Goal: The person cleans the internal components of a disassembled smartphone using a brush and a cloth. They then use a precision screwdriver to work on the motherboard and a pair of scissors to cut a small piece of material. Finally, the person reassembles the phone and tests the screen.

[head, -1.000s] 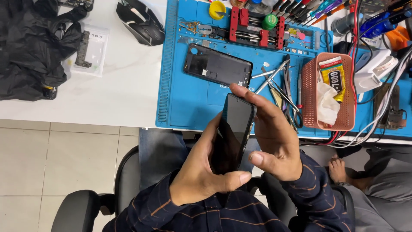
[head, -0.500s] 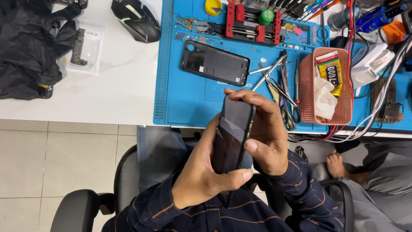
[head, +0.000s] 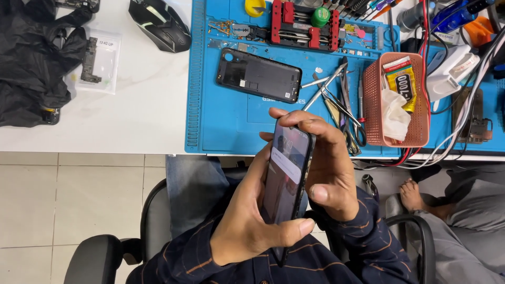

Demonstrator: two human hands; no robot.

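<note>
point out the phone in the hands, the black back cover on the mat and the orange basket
phone (head: 286, 173), head view, middle of its screen
black back cover (head: 259, 75), head view, centre of its inner face
orange basket (head: 370, 100), head view, left wall

Phone's (head: 286, 179) lower end is buried behind the left hand (head: 247, 226), its screen too blurry to make out. Black bag (head: 31, 63) and screwdriver rack (head: 357, 8) get chopped by the frame edge.
</note>
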